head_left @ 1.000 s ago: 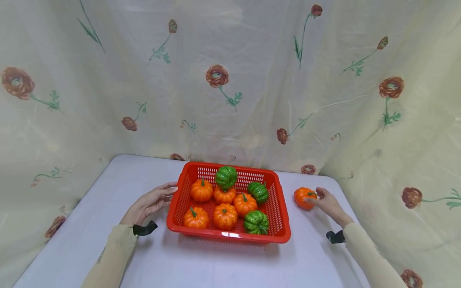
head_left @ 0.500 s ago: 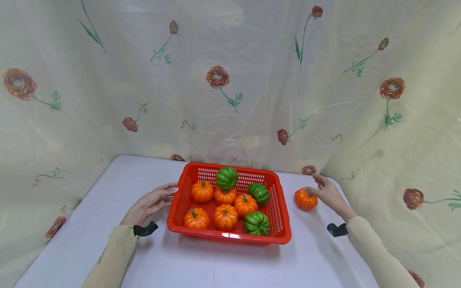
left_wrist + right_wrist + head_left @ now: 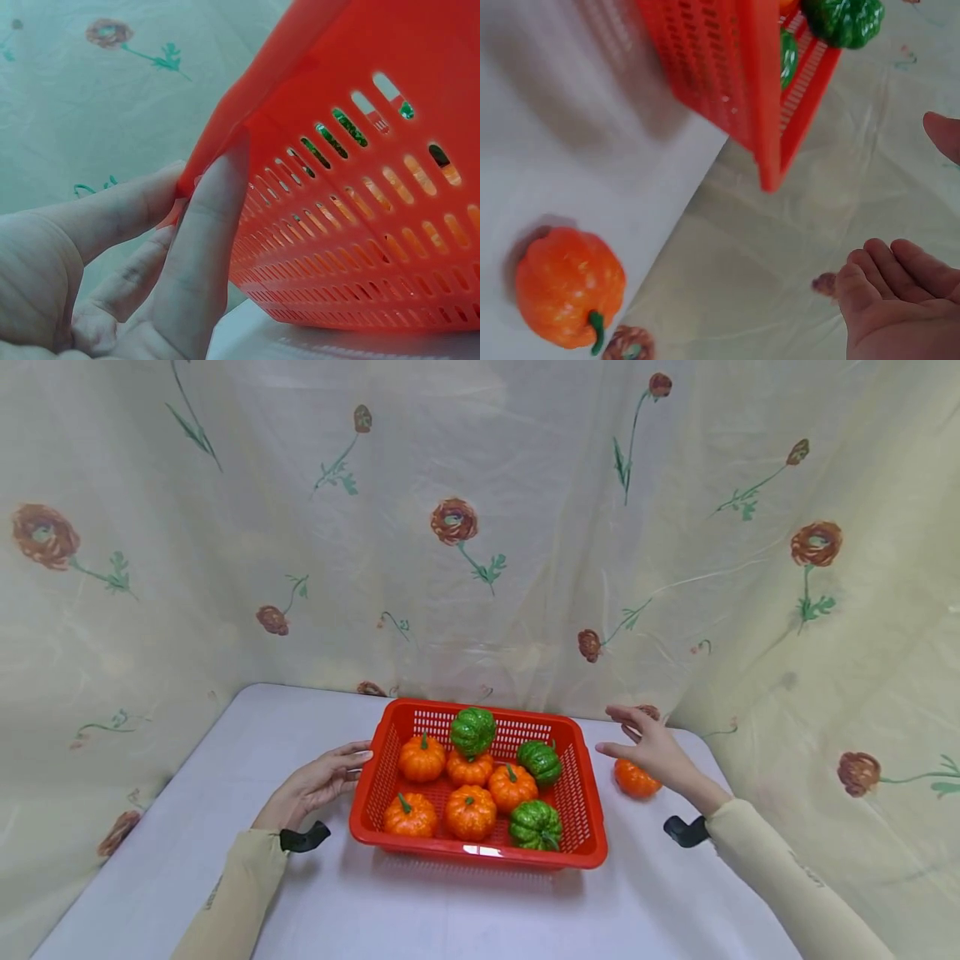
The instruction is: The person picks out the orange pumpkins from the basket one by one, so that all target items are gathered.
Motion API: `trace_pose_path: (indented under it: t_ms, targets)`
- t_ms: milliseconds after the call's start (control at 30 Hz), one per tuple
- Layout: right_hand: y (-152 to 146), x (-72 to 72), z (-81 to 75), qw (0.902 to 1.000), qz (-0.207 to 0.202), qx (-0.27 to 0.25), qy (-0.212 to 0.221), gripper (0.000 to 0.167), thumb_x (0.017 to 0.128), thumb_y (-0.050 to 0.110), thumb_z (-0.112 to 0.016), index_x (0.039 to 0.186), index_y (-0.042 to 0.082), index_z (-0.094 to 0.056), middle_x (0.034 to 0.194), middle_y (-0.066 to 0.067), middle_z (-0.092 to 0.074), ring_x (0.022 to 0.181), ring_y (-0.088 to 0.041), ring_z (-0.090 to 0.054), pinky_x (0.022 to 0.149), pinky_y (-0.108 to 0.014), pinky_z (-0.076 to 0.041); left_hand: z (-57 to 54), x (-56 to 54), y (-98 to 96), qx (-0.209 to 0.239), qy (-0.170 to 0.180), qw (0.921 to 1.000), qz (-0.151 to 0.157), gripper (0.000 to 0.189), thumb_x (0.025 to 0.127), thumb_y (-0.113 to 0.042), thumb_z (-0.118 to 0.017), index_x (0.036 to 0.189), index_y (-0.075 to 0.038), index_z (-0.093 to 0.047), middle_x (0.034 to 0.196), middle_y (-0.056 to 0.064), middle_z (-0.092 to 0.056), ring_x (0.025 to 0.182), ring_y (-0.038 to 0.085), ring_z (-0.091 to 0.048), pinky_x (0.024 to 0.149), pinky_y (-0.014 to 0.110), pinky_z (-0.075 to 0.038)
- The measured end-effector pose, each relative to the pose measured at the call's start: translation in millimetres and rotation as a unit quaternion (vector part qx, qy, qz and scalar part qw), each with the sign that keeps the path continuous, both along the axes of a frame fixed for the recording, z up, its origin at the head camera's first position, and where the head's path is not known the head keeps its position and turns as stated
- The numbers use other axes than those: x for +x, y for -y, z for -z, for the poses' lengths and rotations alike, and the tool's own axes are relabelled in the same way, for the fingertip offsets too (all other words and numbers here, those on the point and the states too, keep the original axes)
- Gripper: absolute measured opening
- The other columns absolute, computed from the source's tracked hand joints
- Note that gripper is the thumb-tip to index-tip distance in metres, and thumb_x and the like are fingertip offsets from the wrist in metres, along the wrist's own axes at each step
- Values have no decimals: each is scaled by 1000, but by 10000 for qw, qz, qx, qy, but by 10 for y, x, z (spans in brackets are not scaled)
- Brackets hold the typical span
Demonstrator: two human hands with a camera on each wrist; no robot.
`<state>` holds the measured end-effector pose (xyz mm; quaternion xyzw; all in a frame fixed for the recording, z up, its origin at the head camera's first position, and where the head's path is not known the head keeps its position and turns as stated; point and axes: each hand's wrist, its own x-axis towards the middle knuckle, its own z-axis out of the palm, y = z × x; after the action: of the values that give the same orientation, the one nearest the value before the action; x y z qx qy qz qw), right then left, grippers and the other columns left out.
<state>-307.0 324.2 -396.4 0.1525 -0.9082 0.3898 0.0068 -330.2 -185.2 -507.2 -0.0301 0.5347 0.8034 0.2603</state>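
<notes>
My left hand (image 3: 315,783) grips the left rim of a red plastic basket (image 3: 596,814); in the left wrist view, the thumb and fingers (image 3: 214,225) pinch the rim from both sides. Several small orange pumpkins (image 3: 470,812) and three green ones (image 3: 534,824) lie in the basket, with one green pumpkin (image 3: 472,731) resting on top of an orange one. To the basket's right, an orange pumpkin (image 3: 634,779) with a green stem sits alone on the table. My right hand (image 3: 651,750) hovers above it, thumb and fingers spread apart, holding nothing.
The basket stands on a white table (image 3: 480,914) toward its far edge. A pale floral curtain (image 3: 525,568) hangs behind the table and at both sides.
My right hand has come away from the lone orange pumpkin, moving up and left toward the basket. That pumpkin stays on the table. The left hand keeps its place on the rim.
</notes>
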Motion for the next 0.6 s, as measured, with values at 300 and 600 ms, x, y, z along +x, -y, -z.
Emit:
trace_pose_path:
  t_ms: [300, 600]
  targets:
    - [340, 47, -60, 9990, -384, 81, -196, 71, 83, 23, -77, 140, -3, -42, 141, -24, -47, 132, -40, -44, 110, -53, -36, -15, 1, -5, -192, 39, 9997, -137, 65, 94, -21, -63, 149, -10, -29, 118, 6, -62, 87, 17, -69, 78, 29, -59]
    - [681, 104, -31, 9967, -740, -62, 323, 73, 84, 28, -76, 142, 3, -42, 146, -18, -45, 136, -39, -41, 112, -54, -34, -3, -2, -14, -227, 71, 9996, -166, 64, 94, -21, -64, 148, -13, -31, 123, 7, -59, 91, 18, -69, 81, 30, -59]
